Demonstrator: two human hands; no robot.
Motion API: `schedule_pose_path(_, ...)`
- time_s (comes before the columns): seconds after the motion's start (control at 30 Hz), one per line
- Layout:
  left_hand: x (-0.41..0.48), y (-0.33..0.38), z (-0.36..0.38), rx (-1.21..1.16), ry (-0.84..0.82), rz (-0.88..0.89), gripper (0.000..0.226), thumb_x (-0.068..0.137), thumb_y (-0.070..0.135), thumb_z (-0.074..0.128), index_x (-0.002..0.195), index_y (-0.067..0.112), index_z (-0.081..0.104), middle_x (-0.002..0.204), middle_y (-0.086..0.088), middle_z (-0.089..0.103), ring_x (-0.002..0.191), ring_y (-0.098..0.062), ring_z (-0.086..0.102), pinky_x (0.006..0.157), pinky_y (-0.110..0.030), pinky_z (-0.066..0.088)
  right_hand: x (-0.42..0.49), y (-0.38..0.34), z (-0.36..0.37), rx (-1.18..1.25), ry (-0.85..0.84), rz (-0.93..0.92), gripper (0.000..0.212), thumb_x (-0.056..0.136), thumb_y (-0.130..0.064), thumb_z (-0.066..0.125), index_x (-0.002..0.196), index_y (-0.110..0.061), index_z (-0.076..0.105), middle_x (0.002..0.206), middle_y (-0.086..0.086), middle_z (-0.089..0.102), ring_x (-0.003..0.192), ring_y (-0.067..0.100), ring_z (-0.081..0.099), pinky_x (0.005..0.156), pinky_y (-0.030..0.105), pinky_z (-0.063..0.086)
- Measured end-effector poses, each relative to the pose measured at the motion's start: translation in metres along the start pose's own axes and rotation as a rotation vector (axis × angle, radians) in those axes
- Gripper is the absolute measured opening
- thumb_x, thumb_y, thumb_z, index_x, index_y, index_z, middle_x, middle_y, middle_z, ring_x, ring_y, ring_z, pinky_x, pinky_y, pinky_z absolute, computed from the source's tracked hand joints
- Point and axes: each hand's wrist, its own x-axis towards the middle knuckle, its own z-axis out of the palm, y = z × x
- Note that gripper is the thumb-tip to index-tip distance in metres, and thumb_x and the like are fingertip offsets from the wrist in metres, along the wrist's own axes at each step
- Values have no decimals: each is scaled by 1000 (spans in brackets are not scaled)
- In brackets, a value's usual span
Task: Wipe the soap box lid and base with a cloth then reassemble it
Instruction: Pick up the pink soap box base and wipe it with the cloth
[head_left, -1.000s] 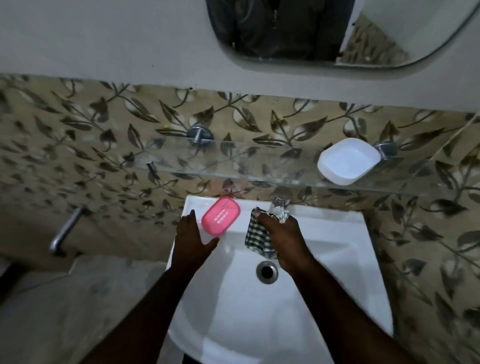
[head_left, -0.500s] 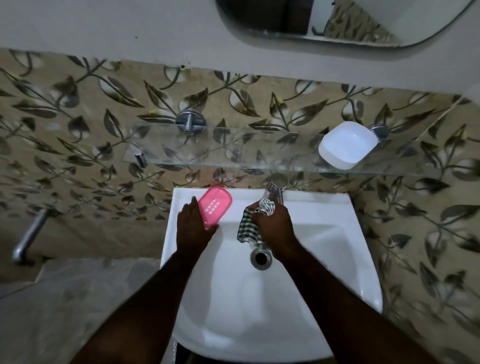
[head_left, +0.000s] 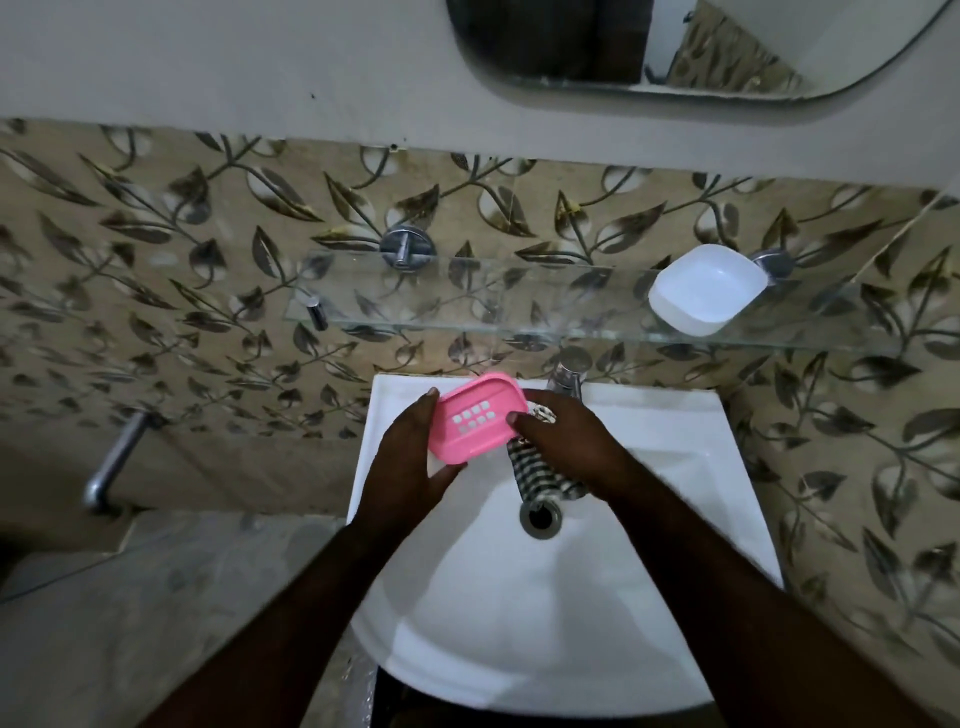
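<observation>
The pink soap box base (head_left: 477, 417), with a grid of drain holes in its floor, is held over the back of the white sink (head_left: 649, 597). My left hand (head_left: 410, 462) grips it from the left and below. My right hand (head_left: 563, 441) touches its right edge with the thumb while it holds a checked cloth (head_left: 545, 478), which hangs down toward the drain (head_left: 540, 517). The white soap box lid (head_left: 706, 288) lies hollow side up on the glass shelf (head_left: 467, 301) at the upper right, apart from both hands.
A chrome tap (head_left: 569, 371) stands at the back of the sink, just behind my right hand. A mirror (head_left: 675, 47) hangs above the leaf-patterned tiles. A metal pipe (head_left: 111, 462) sticks out of the wall at left, above a grey floor.
My left hand has lifted the pink base off the sink's back corner and brought it rightward. My right hand with the cloth has moved up against the base's right edge.
</observation>
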Motion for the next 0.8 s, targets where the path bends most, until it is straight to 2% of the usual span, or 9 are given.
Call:
schedule_pose_path(0.07, 2, 12, -8, 9, -1, 57, 89, 72, 24, 83, 142, 4, 33, 141, -17, 50, 128, -21, 43, 109, -25, 32, -1, -9, -8, 5, -27, -91, 22, 91, -25, 64, 112, -21, 69, 104, -4, 73, 94, 10, 68, 85, 29, 51)
schedule_pose_path(0.17, 7, 22, -19, -10, -20, 73, 87, 75, 26, 79, 143, 1, 31, 144, -16, 46, 131, -20, 39, 112, -15, 23, -5, -17, -19, 3, -4, -129, 17, 90, -23, 63, 105, -19, 70, 96, -1, 74, 86, 12, 69, 79, 31, 52)
schedule_pose_path(0.27, 7, 31, -24, -56, -50, 47, 90, 78, 37, 73, 146, 2, 27, 149, -4, 36, 136, -10, 33, 113, -10, 18, -7, -15, -31, -28, 56, -181, 18, 90, -25, 62, 105, -21, 70, 95, -3, 73, 86, 12, 68, 80, 32, 52)
schedule_pose_path(0.33, 7, 39, -29, -135, -45, -29, 86, 81, 38, 70, 148, 6, 28, 146, 4, 37, 132, -5, 37, 110, -11, 25, -9, -13, -36, -50, 113, -219, 21, 89, -28, 62, 108, -22, 69, 98, -3, 73, 90, 13, 67, 83, 35, 53)
schedule_pose_path(0.43, 11, 49, -34, -267, -2, -98, 60, 88, 25, 63, 143, 16, 41, 133, 14, 57, 118, -8, 58, 102, -22, 43, -13, -12, -41, -163, 191, -242, 32, 86, -40, 58, 115, -27, 64, 104, -3, 72, 94, 17, 67, 82, 37, 53)
schedule_pose_path(0.53, 17, 59, -36, -388, 39, -207, 46, 91, 8, 62, 130, 30, 52, 111, 36, 64, 107, 3, 63, 94, -17, 49, -24, -11, -42, -212, 219, -343, 36, 82, -50, 51, 111, -29, 59, 94, -5, 73, 87, 19, 68, 74, 38, 53)
schedule_pose_path(0.63, 18, 61, -32, -450, 55, -287, 47, 90, 1, 62, 117, 40, 55, 106, 38, 65, 102, 9, 63, 90, -14, 48, -33, -7, -42, -245, 235, -392, 28, 87, -44, 57, 111, -30, 57, 88, -6, 72, 83, 18, 67, 70, 34, 52)
schedule_pose_path(0.8, 16, 55, -28, -376, 41, -302, 37, 89, 5, 65, 121, 23, 61, 98, 39, 66, 97, 9, 65, 85, -13, 50, -40, -2, -45, -251, 245, -439, 20, 90, -35, 62, 109, -32, 57, 81, -8, 69, 75, 17, 65, 69, 36, 52)
